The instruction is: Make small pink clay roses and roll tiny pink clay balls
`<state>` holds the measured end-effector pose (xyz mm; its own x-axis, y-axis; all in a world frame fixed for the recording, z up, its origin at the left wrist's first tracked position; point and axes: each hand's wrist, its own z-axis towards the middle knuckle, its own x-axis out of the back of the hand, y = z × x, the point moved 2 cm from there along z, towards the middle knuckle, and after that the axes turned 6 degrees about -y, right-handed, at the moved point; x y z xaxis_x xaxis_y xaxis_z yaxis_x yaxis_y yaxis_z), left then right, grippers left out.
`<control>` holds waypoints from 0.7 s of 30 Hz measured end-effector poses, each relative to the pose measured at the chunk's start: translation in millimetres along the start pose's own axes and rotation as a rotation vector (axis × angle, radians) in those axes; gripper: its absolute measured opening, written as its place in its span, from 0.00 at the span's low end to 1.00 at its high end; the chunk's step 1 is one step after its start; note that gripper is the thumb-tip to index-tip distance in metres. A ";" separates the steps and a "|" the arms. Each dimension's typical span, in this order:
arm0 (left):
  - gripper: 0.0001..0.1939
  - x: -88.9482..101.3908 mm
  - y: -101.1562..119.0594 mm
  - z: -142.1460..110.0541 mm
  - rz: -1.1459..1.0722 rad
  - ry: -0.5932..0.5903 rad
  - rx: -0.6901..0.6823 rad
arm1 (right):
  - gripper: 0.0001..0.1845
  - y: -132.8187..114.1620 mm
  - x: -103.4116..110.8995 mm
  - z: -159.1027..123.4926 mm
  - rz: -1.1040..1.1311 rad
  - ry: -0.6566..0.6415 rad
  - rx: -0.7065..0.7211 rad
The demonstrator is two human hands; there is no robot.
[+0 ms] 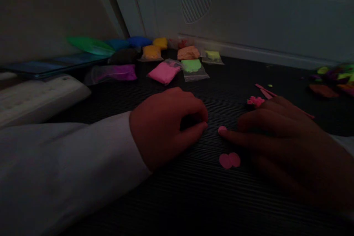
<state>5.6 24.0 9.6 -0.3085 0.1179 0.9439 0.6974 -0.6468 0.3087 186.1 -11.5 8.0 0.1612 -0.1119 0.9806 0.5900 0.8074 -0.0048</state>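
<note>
A small pink clay disc [222, 129] lies on the dark table under the outstretched finger of my right hand [290, 143]. That hand is open, pressing the disc without gripping it. Closer to me are two flattened pink discs [229, 160] whose edges overlap. To the left, my left hand [168, 121] rests on the table with its fingers curled and the thumb tip close to the fingertips; nothing shows in it. Just beyond my right hand sit a ruffled pink clay piece [256, 101] and pink modelling tools [267, 92], partly covered by that hand.
Bags of coloured clay line the back, among them a pink bag [165, 71], a light green bag [193, 66] and a purple bag [116, 73]. A white block-like object [44, 94] and a dark flat device [55, 63] lie left. Colourful clay pieces [339, 75] sit far right.
</note>
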 end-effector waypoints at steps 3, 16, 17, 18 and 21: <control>0.06 0.2 -0.2 0.3 -0.001 -0.012 0.002 | 0.16 -0.5 -0.4 1.0 -0.018 -0.031 0.001; 0.06 0.6 0.1 0.3 -0.003 -0.005 0.006 | 0.20 0.9 -2.2 1.7 0.028 -0.027 -0.030; 0.06 0.6 0.3 0.2 -0.001 -0.007 0.007 | 0.20 0.9 -1.9 1.4 0.024 -0.008 -0.029; 0.06 0.6 0.4 0.2 0.001 -0.010 0.008 | 0.20 0.9 -1.6 1.2 0.021 0.006 -0.027; 0.07 0.7 0.1 0.5 0.004 -0.013 0.006 | 0.20 1.1 -1.7 1.3 0.016 -0.011 -0.026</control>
<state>5.7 24.4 10.4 -0.2974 0.1249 0.9465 0.7023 -0.6430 0.3055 185.5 -9.7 6.5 0.1624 -0.0925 0.9824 0.6074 0.7940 -0.0257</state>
